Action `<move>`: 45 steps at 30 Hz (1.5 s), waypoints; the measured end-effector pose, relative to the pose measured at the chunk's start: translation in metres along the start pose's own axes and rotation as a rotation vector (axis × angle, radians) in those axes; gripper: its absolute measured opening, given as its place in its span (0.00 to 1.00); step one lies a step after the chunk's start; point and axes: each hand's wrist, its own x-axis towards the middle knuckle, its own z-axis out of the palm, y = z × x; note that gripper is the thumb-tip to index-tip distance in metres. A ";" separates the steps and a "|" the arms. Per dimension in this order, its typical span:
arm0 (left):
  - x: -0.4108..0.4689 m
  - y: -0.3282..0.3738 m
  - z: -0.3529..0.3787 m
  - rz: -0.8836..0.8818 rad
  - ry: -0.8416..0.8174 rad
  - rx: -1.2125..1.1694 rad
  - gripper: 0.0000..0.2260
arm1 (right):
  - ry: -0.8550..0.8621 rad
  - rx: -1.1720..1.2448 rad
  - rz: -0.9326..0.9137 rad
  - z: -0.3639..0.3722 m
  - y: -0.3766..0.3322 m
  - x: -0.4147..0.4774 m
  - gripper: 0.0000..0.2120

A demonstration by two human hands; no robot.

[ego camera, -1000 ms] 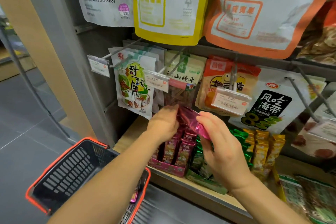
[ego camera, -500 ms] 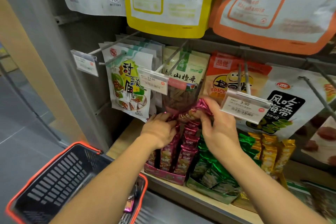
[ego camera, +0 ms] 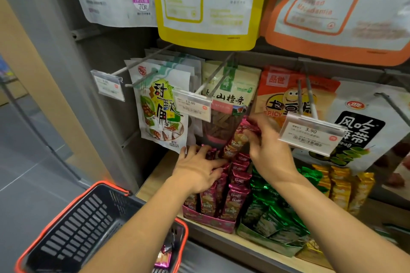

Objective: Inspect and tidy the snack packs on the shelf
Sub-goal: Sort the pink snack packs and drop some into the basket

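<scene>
A pink display box (ego camera: 206, 220) on the wooden shelf (ego camera: 155, 182) holds several upright magenta snack packs (ego camera: 236, 199). My right hand (ego camera: 269, 150) pinches the top of one magenta snack pack (ego camera: 236, 139) and holds it tilted above the back of the box. My left hand (ego camera: 199, 168) lies palm down on the tops of the packs in the box's left rows, fingers spread and pressing them. Green packs (ego camera: 270, 217) and gold packs (ego camera: 341, 186) stand in boxes to the right.
Hanging snack bags fill pegs above, with price tags (ego camera: 310, 132) jutting out close to my right hand. A black basket with an orange rim (ego camera: 73, 228) hangs at my left forearm, a pink pack (ego camera: 163, 258) inside it. Grey floor lies to the left.
My right hand has lifted the magenta pack and turned it more upright over the box. My left hand has dropped from the pack onto the packs in the box.
</scene>
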 end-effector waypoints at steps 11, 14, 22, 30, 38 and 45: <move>-0.002 0.009 0.003 -0.012 0.214 -0.192 0.18 | -0.445 -0.289 0.267 0.054 0.035 0.000 0.12; 0.001 0.001 -0.001 0.028 0.111 -0.221 0.17 | -0.534 -0.417 0.295 0.060 0.037 0.000 0.14; 0.004 -0.002 0.000 0.033 0.159 -0.392 0.17 | -0.634 -0.325 0.296 0.049 0.027 0.007 0.21; -0.024 -0.037 -0.032 -0.174 0.125 -0.476 0.09 | -0.462 -0.356 -0.141 0.042 -0.017 -0.043 0.19; -0.043 -0.032 -0.019 -0.071 0.148 -0.354 0.07 | -0.539 -0.675 -0.137 0.050 -0.008 -0.072 0.17; -0.090 -0.017 -0.090 0.082 0.430 -0.303 0.05 | -0.489 -0.427 -0.005 0.035 -0.029 -0.071 0.27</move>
